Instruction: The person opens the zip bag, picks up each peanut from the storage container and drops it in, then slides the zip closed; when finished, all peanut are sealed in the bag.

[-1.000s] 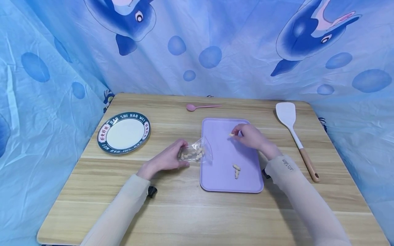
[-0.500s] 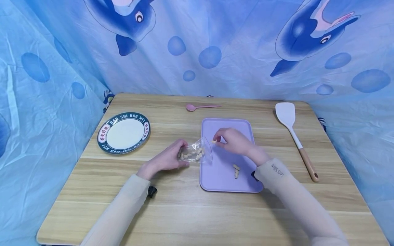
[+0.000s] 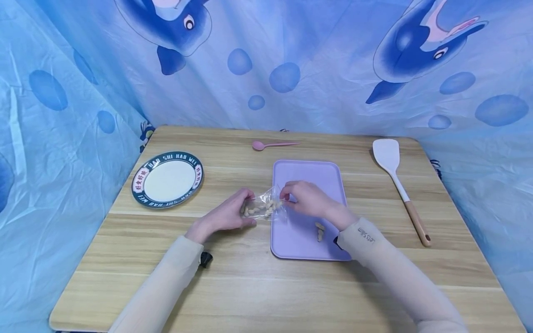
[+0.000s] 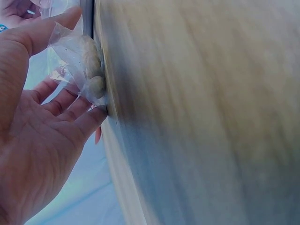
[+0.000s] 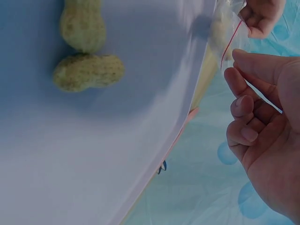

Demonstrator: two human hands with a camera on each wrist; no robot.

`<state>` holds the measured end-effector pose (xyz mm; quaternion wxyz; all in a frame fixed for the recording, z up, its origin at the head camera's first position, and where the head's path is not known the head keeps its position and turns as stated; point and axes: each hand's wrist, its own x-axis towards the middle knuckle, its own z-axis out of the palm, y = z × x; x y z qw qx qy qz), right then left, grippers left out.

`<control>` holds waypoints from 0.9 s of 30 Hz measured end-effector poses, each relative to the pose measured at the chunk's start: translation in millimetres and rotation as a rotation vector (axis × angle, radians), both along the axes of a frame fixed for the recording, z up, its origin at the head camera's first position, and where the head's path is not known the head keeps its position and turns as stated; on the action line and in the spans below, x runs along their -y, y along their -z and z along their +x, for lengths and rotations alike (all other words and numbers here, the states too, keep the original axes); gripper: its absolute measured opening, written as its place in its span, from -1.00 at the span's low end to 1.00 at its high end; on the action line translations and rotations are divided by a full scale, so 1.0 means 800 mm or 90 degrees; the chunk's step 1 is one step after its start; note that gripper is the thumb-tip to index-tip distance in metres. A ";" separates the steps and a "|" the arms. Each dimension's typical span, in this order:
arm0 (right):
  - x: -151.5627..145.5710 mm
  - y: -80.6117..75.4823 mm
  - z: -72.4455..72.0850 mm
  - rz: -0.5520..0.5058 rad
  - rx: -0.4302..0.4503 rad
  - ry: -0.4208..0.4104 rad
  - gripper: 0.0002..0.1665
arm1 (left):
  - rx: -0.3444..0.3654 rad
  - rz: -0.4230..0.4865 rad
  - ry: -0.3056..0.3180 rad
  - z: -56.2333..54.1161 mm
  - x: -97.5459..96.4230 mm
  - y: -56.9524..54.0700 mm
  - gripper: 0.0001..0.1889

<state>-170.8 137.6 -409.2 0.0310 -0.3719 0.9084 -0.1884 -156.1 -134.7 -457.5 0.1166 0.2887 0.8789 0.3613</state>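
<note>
My left hand point(image 3: 229, 212) grips a clear zip bag point(image 3: 262, 196) from its left end, thumb on one side and fingers on the other. Several peanuts in their shells point(image 3: 251, 212) lie inside it; the left wrist view shows some of these peanuts point(image 4: 96, 86) through the plastic. The bag's mouth overlaps the left edge of the purple tray point(image 3: 308, 249). At that mouth my right hand point(image 3: 308, 199) pinches a peanut between thumb and forefinger, mostly hidden by the fingertips. The right wrist view shows the red zip line of the bag point(image 5: 229, 44) beside these fingertips. Two peanuts point(image 5: 89, 72) rest on the tray.
A plate with a dark green patterned rim point(image 3: 143, 199) sits at the left. Behind the tray lies a pink spoon point(image 3: 259, 146). A white spatula with a wooden handle point(image 3: 387, 155) lies at the right. Blue dolphin-printed curtains point(image 3: 333, 111) surround the wooden table point(image 3: 250, 296).
My right hand has moved left and toward me across the tray, carrying a peanut to the bag's mouth. My left hand and the bag have stayed in place.
</note>
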 end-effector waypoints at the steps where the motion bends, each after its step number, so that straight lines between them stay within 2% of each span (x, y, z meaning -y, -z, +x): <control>1: 0.000 0.000 0.000 -0.001 0.000 0.001 -0.86 | -0.001 0.000 0.000 0.000 0.000 0.000 -0.32; 27: -0.020 -0.002 -0.004 -0.023 0.042 0.045 -0.81 | 0.012 -0.003 -0.007 0.001 -0.002 -0.004 -0.33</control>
